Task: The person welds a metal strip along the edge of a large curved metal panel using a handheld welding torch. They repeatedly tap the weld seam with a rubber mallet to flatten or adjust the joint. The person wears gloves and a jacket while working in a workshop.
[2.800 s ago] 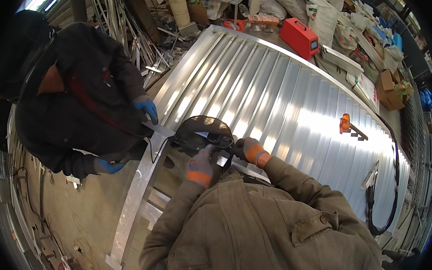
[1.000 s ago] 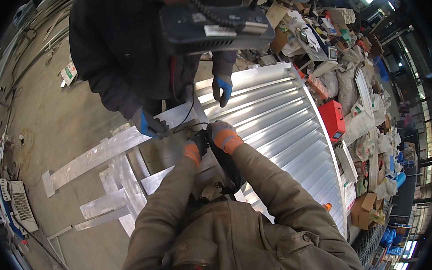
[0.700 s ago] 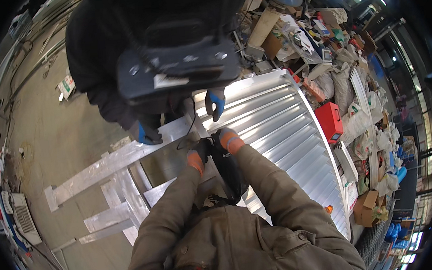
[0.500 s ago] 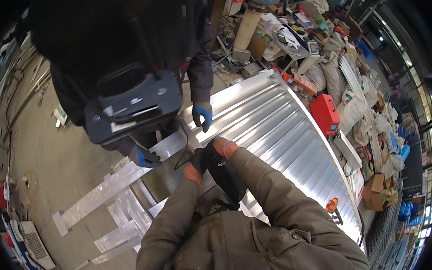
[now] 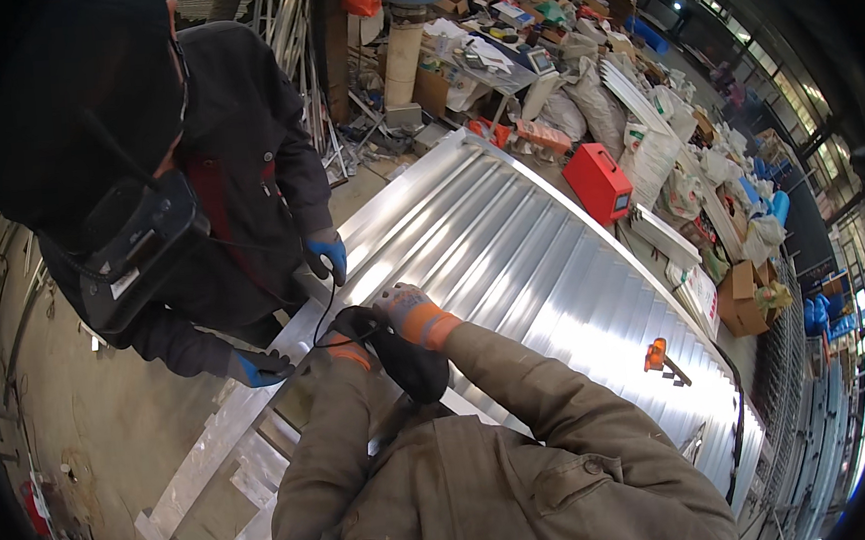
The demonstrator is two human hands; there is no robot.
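Note:
I hold a black soft cloth thing, shaped like a pouch (image 5: 411, 368), in front of my chest. My left hand (image 5: 349, 338), in a glove with an orange cuff, is closed at its upper end, with fingers partly hidden by dark material. From the other side my right hand (image 5: 407, 306), in a grey and orange glove, curls over the same end. A thin black cord (image 5: 329, 312) loops beside my left hand toward a co-worker's blue-gloved hand (image 5: 326, 254). The co-worker's other gloved hand (image 5: 261, 366) is held low, fingers extended.
A large ribbed aluminium panel (image 5: 552, 262) lies under and right of my hands, with an orange-handled tool (image 5: 656, 355) on it. Metal frame bars (image 5: 201, 467) extend left. Beyond the panel are a red box (image 5: 597, 183), a cardboard box (image 5: 743, 298) and piled sacks.
My view has swung so the co-worker appears further left. My right hand has turned, showing the glove's back. The co-worker has shifted aside, and the cord now shows clearly between us.

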